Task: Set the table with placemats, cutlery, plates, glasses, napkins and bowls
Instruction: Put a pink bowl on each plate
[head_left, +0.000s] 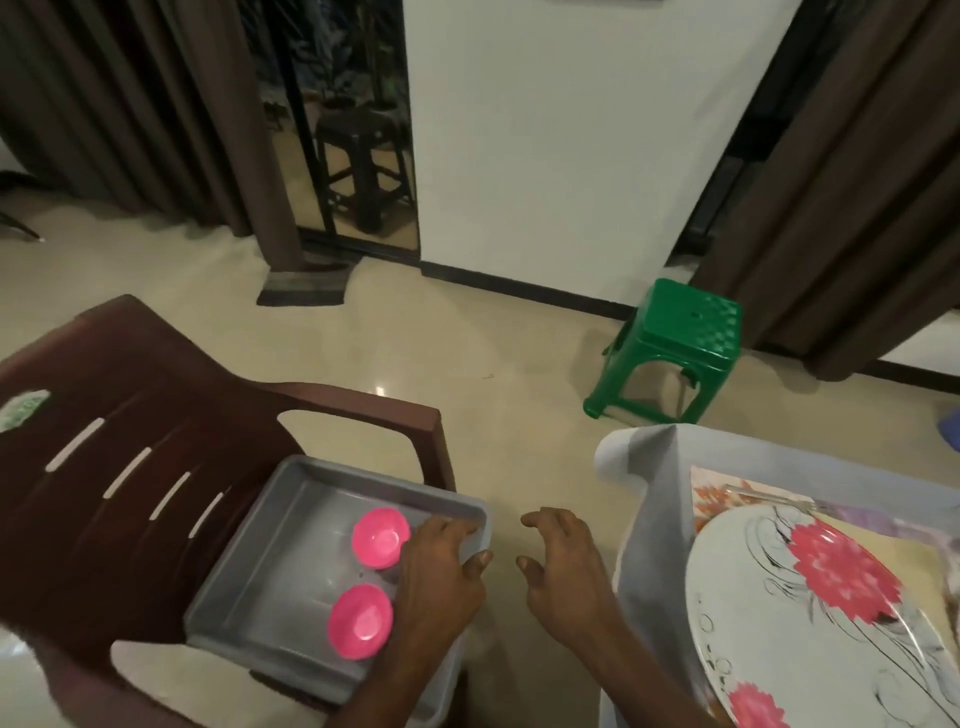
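While sitting on the seat of the dark brown plastic armchair (130, 415), the grey rectangular plastic tub (291, 525) is carrying two pink round plastic bowls (381, 537), both toward its right edge, one behind the other. Left hand (441, 571) is resting over the tub's right rim, fingers loosely curled, gripping nothing I can confirm. Right hand (561, 561) is hovering between tub and table, fingers spread wide, holding nothing. White round floral plate (779, 613) is lying on a floral placemat (717, 493) at the near-left corner of the grey-clothed table (654, 519).

Your left hand (441, 566) hid part of the tub's rim (363, 480); the frame edge cropped the floral plate (769, 597).
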